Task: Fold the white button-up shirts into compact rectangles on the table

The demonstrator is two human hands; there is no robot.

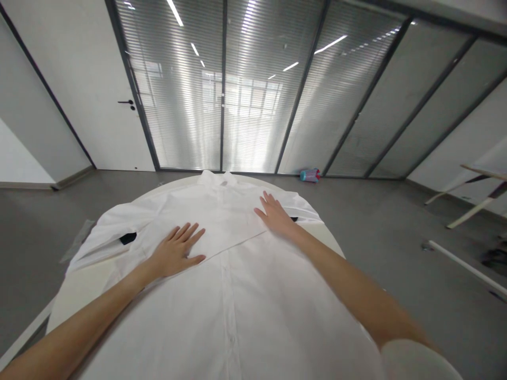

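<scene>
A white button-up shirt (222, 211) lies spread on a pale round table (75, 295), its collar at the far edge and its sleeves out to both sides. My left hand (176, 252) rests flat on the left of the shirt, fingers spread. Farther up on the right, my right hand (275, 214) also lies flat on the cloth with its fingers stretched out. A slanting edge runs between my hands. Nearer me is white cloth with a buttoned front (232, 316); I cannot tell whether it belongs to the same shirt.
Small dark patches (128, 238) show beside the shirt's body. A blue and pink object (309, 175) lies on the grey floor by the glass partition (253, 105). A white door (99, 95) stands at the left, and table legs (471, 211) at the right.
</scene>
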